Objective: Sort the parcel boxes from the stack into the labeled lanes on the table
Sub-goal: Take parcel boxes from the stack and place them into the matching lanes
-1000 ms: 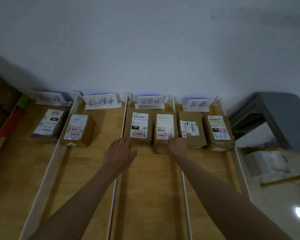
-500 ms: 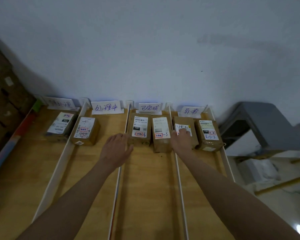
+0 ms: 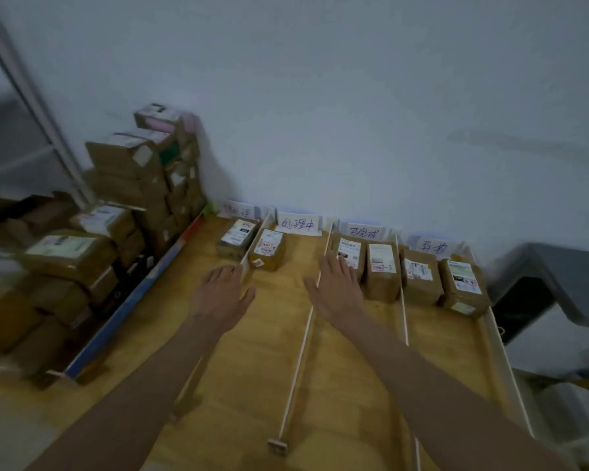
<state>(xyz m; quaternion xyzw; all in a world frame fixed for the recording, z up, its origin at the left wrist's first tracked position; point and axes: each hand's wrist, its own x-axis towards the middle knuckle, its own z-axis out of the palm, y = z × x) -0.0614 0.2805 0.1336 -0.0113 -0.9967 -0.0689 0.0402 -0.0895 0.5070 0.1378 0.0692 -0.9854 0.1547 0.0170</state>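
- And both hands are off the boxes now: a second ago the right hand [image 3: 337, 291] was up against the parcels in the third lane, and now it hangs over the divider [image 3: 306, 329] with fingers spread, gripping nothing.
- The left hand [image 3: 223, 294] has slid left too, fingers straight and empty, its tips near the divider that splits the first two lanes.
- The view has swung left as well, so the stack [image 3: 123, 212] of brown parcels shows beside the table [image 3: 242, 368], piled against the wall and well apart from either hand.
- Six parcels are already placed at the far end: one in the first lane [image 3: 236, 236], one in the second [image 3: 267, 248], two in the third [image 3: 383, 266] and two in the fourth [image 3: 463, 283].
- My read: that placement is finished, and the next job is fetching another box from the stack.
- Plenty still piled there, so the sort looks far from done.
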